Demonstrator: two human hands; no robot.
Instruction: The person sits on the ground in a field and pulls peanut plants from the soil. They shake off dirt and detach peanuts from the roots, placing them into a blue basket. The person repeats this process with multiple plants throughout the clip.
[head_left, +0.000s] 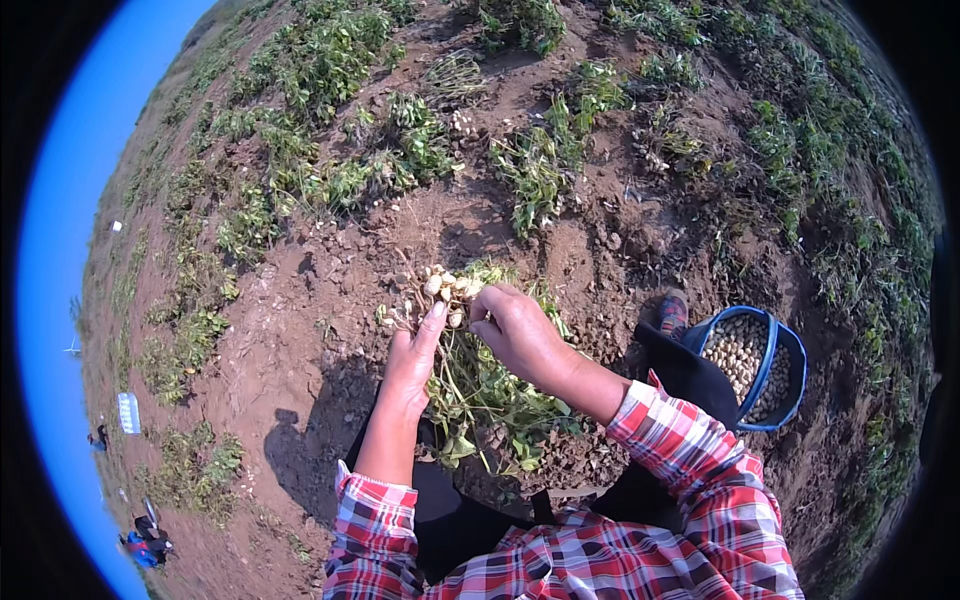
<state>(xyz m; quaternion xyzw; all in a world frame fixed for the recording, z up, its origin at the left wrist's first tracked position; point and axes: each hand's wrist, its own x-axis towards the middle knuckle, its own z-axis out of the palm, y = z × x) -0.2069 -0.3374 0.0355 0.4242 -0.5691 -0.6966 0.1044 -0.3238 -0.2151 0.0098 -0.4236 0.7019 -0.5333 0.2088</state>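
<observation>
My left hand (417, 352) grips the stems of an uprooted peanut plant, its thumb up against a cluster of pale peanut pods (442, 289). Below the hands, the plant's green leaves and stems (499, 394) hang down over the soil between my legs. At the right side of the cluster is my right hand (517, 330), its fingers curled in close to the pods. Whether a pod is between those fingertips is hidden. To my right, a blue bucket (791, 397) with a handle across its top holds many picked peanuts (735, 352).
Beside the bucket is a shoe (673, 313). Pulled peanut plants (536, 176) lie in rows on the brown soil (300, 300) ahead. Far left are a person in blue (141, 550), another figure (98, 437) and a white sack-like object (129, 413).
</observation>
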